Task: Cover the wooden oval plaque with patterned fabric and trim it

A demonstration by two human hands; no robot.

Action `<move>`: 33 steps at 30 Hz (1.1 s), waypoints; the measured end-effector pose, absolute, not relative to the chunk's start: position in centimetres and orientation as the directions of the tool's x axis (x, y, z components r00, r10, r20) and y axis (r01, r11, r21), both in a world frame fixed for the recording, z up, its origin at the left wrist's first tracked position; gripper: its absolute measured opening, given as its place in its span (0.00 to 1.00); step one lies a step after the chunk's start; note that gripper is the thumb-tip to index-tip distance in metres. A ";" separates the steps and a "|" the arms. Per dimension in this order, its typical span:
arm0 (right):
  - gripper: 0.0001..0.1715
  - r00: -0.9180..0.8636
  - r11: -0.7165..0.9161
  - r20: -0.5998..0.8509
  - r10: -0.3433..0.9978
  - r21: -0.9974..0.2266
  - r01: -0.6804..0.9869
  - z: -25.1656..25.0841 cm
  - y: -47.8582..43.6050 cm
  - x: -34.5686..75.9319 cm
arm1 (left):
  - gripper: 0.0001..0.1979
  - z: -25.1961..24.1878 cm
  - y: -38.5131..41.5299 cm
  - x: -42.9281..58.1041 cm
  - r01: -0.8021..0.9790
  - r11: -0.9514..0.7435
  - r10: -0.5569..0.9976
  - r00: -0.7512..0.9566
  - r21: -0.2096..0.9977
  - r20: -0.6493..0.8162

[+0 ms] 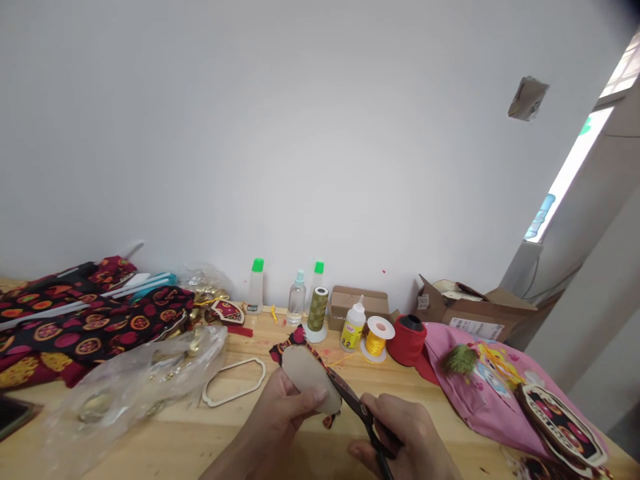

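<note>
My left hand (293, 403) is closed on a grey oval card (306, 375), thumb across its face. Dark patterned fabric (289, 343) sticks out around the card's upper and right edges. In my right hand (403, 427) is a pair of dark scissors (361, 408), fingers around the handles. The blades lie along the card's right edge, against the fabric there. A small scrap of the same fabric (329, 420) shows just below the card.
A thin pale frame (234, 381) lies left of my hands, beside a clear plastic bag (135, 373) and patterned cloth (95, 327). Behind stand a glue bottle (353, 327), a yellow cord spool (376, 340) and a green thread cone (317, 311). Stacked panels (563, 427) rest on pink fabric (465, 393).
</note>
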State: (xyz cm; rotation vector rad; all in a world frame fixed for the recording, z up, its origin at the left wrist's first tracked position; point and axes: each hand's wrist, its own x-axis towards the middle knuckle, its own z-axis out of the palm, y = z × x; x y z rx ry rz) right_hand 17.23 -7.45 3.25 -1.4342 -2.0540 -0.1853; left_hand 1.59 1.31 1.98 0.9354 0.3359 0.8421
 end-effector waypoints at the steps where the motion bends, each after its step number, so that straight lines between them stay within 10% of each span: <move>1: 0.17 -0.224 0.397 0.564 0.795 -0.203 0.895 3.2 -7.5 17.3 | 0.12 2.0 1.3 1.6 -0.484 0.311 0.755 0.649 0.818 0.097; 10: 0.18 -0.237 0.392 0.605 0.760 -0.136 0.910 3.0 -7.5 17.6 | 0.16 1.1 1.8 1.7 -0.491 0.320 0.768 0.635 0.810 0.081; 22: 0.39 -0.047 0.345 0.395 0.918 -0.732 0.588 0.4 -7.2 18.9 | 0.15 1.4 1.7 1.6 -0.483 0.360 0.821 0.570 0.798 -0.026; 33: 0.34 -0.059 0.251 0.355 0.933 -0.525 0.813 2.6 -7.5 18.2 | 0.11 1.9 1.8 1.4 -0.505 0.348 0.849 0.528 0.789 -0.037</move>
